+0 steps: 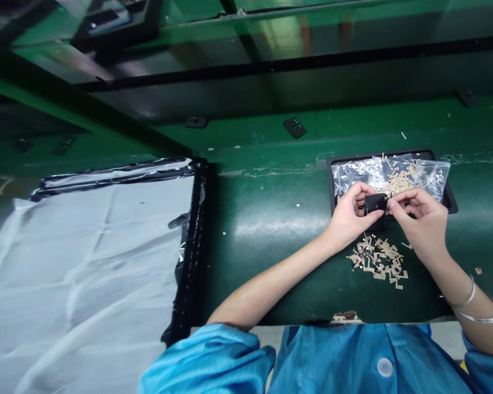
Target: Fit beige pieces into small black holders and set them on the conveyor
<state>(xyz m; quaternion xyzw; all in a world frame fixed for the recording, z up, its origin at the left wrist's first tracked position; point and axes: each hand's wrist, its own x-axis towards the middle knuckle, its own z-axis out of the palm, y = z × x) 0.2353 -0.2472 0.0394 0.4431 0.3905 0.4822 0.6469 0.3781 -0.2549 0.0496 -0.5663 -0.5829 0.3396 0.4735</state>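
Sheet point(78, 273), white and creased, far left of the black tray point(452, 207), our landmark; black edging point(188, 262) runs down its right side. Next we log a small black plate point(196, 122) on the green table point(263, 273), beyond the tray and well to its left; a second black plate point(294, 127), tilted, lies nearer the tray, also beyond and left. Left hand point(349, 218) we mark at the tray's near edge, clamped on a black part point(375, 203) between thumb and fingers, so that part sits over the tray's near side. Loose pile point(380, 261) of small tan pieces, some L-shaped, on the table just this side of the tray. Inside the tray we get clear plastic point(349, 172) and more tan bits point(402, 180), heaped. Right hand point(426, 221), over the tray's near right, has thumb and fingertip close together at the part's right edge; we can't tell whether they pinch something tiny. Silvery bangles point(479, 316) on that wrist, nearer us than the tray and right of it.
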